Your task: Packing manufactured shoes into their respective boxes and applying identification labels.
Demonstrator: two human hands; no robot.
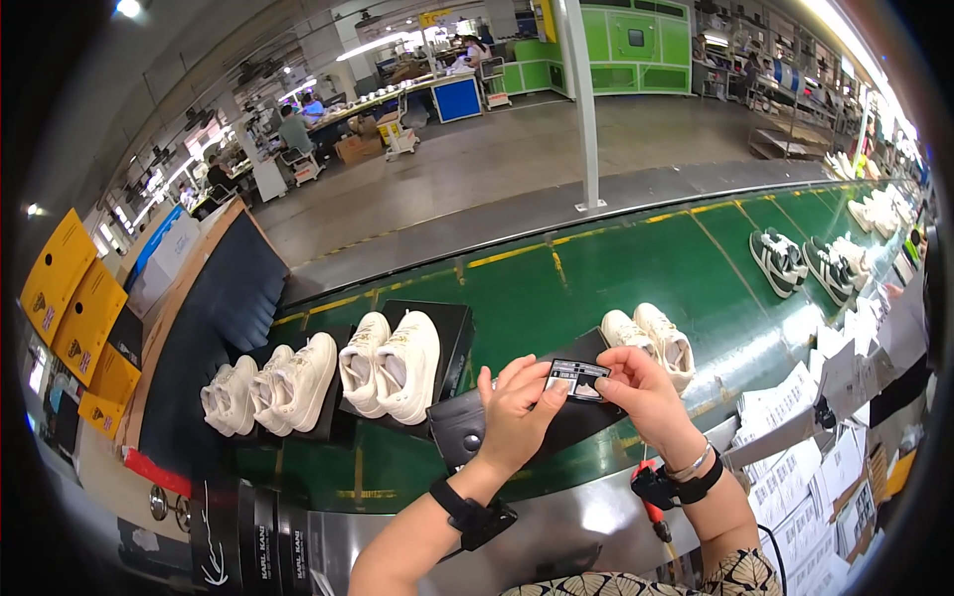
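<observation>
Step in hand, as it reads: you are handling a small label (577, 378), dark card with a white printed panel, held up between both hands just above the near edge of the green conveyor belt (517, 298). Your left hand (514, 409) pinches its left edge, thumb and fingertips closed on it; your right hand (644, 392) pinches the right edge the same way. Both hands grasping, neither free. The label looks thin, flat, glossy, likely stiff paper or a sticker on backing; which, you cannot tell from here. Directly beyond your hands a pair of white sneakers (651, 341) sits on a black box lid (556, 397), matte board, flat and rectangular. To the left of your left hand, another white pair (391, 365) rests on a second black lid, and further left more pairs (268, 382). Right of your right hand, sheets of white printed labels (795, 467) lie fanned on the steel ledge. Next move likely calls for a steady pinch and square alignment, since thin stock creases easily.
</observation>
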